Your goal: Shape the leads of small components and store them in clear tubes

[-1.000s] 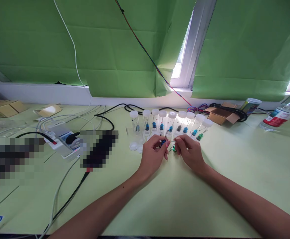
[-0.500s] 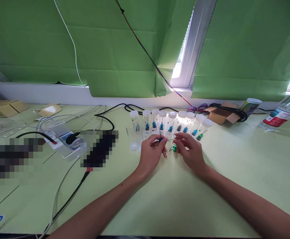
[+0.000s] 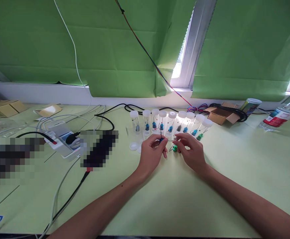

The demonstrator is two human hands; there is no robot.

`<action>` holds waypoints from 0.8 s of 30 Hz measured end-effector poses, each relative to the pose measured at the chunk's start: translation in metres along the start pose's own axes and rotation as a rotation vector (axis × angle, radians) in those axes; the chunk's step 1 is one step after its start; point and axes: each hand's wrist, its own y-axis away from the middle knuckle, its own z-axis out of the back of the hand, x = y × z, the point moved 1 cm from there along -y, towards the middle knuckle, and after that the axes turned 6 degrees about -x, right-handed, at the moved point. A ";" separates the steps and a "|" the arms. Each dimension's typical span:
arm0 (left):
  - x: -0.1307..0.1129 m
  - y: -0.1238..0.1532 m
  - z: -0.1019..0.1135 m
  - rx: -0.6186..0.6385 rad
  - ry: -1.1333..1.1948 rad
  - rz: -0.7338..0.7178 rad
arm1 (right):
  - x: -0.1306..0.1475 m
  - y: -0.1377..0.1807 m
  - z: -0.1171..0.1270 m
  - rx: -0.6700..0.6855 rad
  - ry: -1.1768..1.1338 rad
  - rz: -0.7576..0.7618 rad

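Observation:
My left hand (image 3: 150,152) is closed with thumb and fingers round a small dark-blue piece (image 3: 161,140), from which thin dark wire-like prongs stick up. Opposite it, my right hand (image 3: 193,152) pinches the end of a thin, pale wire-like strand (image 3: 170,140) that reaches toward the blue piece. A small green piece (image 3: 175,148) with similar thin prongs lies on the table between the hands. Just behind stands a row of clear tubes with white caps (image 3: 172,115), each holding a small blue, grey or green piece. The fingers partly hide what they grip.
An uncapped clear tube (image 3: 130,132) and a loose white cap (image 3: 133,146) are left of the row. A power strip (image 3: 62,136) and cables lie farther left. An open cardboard box (image 3: 222,114), a can (image 3: 251,106) and a tilted plastic bottle (image 3: 280,114) are at right.
My right fingertips have dipped slightly, and the pale strand now shows more clearly between the hands. My left hand stays nearly still round the blue piece.

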 end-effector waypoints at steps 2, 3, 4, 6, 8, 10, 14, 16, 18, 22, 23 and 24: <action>-0.002 0.001 -0.001 -0.007 -0.010 -0.029 | 0.002 -0.001 0.001 -0.013 0.021 0.053; -0.003 0.002 -0.001 -0.010 -0.017 -0.049 | 0.002 -0.002 0.001 -0.020 0.030 0.078; -0.004 0.003 -0.001 -0.011 -0.024 -0.073 | 0.003 -0.002 0.001 -0.027 0.039 0.098; -0.005 0.004 -0.001 -0.007 -0.041 -0.130 | 0.004 -0.003 0.001 -0.038 0.050 0.123; -0.005 0.005 -0.001 0.001 -0.060 -0.188 | 0.003 -0.003 0.002 -0.043 0.051 0.131; -0.004 0.005 0.000 0.008 -0.080 -0.227 | 0.003 -0.003 0.002 -0.046 0.046 0.129; -0.001 0.006 0.001 0.005 -0.109 -0.265 | 0.001 -0.001 0.002 -0.049 0.031 0.111; -0.001 0.006 0.001 0.009 -0.114 -0.279 | 0.001 -0.001 0.002 -0.048 0.021 0.103; -0.001 0.007 0.001 0.011 -0.109 -0.282 | 0.002 -0.001 0.002 -0.045 0.012 0.095; 0.000 0.007 0.000 0.010 -0.108 -0.267 | 0.003 -0.002 0.001 -0.042 0.003 0.082; 0.000 0.007 0.000 0.012 -0.107 -0.266 | 0.003 -0.002 0.001 -0.044 -0.001 0.081; 0.000 0.007 0.000 0.014 -0.105 -0.265 | 0.003 -0.002 0.001 -0.047 -0.005 0.080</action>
